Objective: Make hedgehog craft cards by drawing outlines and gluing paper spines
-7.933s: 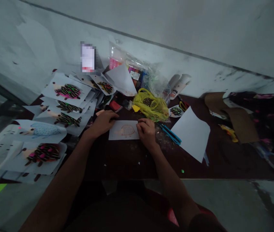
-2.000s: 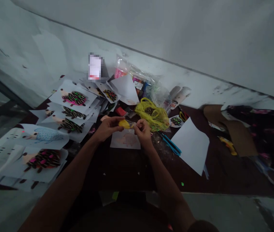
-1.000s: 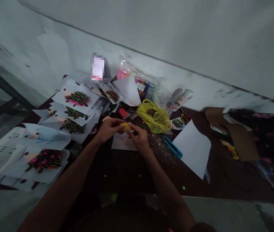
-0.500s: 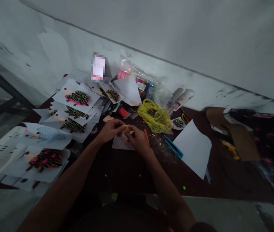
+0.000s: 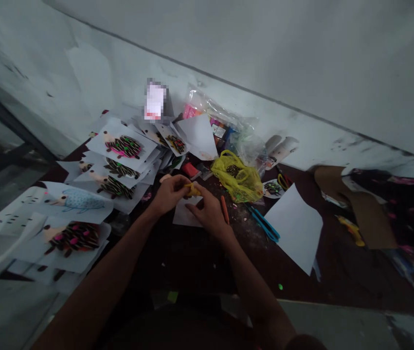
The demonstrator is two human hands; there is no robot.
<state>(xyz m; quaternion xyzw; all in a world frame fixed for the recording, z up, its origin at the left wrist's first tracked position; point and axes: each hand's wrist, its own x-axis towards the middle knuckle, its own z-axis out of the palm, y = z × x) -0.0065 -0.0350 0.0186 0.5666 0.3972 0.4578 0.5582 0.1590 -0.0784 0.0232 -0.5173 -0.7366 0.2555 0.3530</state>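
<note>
Between my two hands is a piece of yellow modelling clay [image 5: 193, 190], partly covered by fingers. My left hand [image 5: 168, 198] pinches it from the left with thumb and fingertips. From the right, my right hand [image 5: 211, 214] closes its fingers on the same piece. Under them lies a small white paper [image 5: 185, 218], partly hidden. An orange stick-shaped piece [image 5: 225, 210] rests just right of my right hand. A peach-coloured lump [image 5: 165, 178] lies behind my left hand, with a red lump [image 5: 190, 170] farther back.
Papers with clay hedgehogs [image 5: 123, 145] are piled on the left. A yellow plastic bag [image 5: 246, 187] holds dark strands. Blue-handled scissors [image 5: 265, 224] and a large white sheet [image 5: 297, 226] lie to the right. Clear plastic packaging [image 5: 225, 116] leans along the wall. A green bit [image 5: 280, 287] lies near the table's front edge.
The view has shifted slightly, so the scene sits a little farther right. My fingers have changed position around the yellow clay, which stays between both hands.
</note>
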